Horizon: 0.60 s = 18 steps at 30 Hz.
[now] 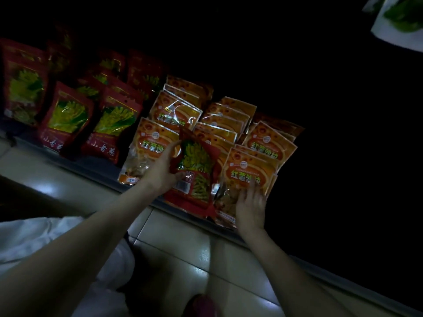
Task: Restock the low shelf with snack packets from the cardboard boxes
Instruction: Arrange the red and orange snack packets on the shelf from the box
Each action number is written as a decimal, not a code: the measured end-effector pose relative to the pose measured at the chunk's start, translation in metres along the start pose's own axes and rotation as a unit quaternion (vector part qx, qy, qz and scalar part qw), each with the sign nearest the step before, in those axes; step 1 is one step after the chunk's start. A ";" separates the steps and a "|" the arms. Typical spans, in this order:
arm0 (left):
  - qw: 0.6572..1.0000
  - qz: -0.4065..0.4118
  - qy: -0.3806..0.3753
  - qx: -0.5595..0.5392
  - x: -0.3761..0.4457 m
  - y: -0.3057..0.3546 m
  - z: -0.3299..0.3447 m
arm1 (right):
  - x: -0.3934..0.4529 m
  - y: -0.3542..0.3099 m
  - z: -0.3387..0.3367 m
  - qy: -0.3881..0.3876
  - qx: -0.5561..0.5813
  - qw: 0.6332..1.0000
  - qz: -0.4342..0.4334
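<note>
My left hand [161, 169] grips a red snack packet [196, 165] with a green picture, held upright in front of the low shelf [96, 167]. My right hand [250, 205] lies with fingers spread on the lower part of an orange packet [250, 173] at the shelf's front. Rows of orange packets [176, 112] stand behind and beside it. Red packets with green pictures [66, 118] fill the shelf's left part. No cardboard box shows in this view.
The shelf's right part is dark and nothing can be made out there. A pale tiled floor [180, 245] runs along the shelf's front edge. A white garment [34, 236] lies at lower left. A white and green packet [399, 21] hangs at top right.
</note>
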State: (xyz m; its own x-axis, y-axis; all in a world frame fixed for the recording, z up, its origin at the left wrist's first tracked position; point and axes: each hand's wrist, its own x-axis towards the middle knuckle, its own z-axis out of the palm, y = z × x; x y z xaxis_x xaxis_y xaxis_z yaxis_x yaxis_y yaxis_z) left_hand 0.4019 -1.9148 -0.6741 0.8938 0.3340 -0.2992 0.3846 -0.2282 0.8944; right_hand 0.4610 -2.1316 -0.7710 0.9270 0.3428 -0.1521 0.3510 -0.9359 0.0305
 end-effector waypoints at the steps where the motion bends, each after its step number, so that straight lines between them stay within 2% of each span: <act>1: 1.000 0.001 0.008 0.006 0.000 -0.001 -0.002 | -0.002 0.001 0.003 -0.006 0.000 0.999 -0.047; 3: 1.000 0.004 0.018 0.012 0.001 -0.003 -0.005 | -0.006 0.009 0.012 -0.085 -0.024 0.990 -0.110; 5: 1.000 0.003 0.019 0.014 0.000 -0.005 -0.007 | -0.010 0.017 0.014 -0.130 -0.032 0.986 -0.102; 10: 0.999 -0.003 0.028 0.028 -0.001 -0.009 -0.008 | -0.010 0.017 0.016 -0.087 -0.080 0.991 -0.060; 18: 0.999 0.001 0.033 0.015 -0.001 -0.013 -0.009 | 0.027 0.018 0.014 -0.094 -0.091 0.990 -0.055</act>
State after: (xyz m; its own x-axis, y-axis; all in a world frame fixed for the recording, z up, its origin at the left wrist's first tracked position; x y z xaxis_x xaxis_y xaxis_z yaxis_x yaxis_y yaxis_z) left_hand 0.3938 -1.9034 -0.6827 0.8777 0.3934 -0.2736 0.3906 -0.2567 0.8840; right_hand 0.4905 -2.1402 -0.7881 0.8474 0.4042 -0.3443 0.4817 -0.8580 0.1783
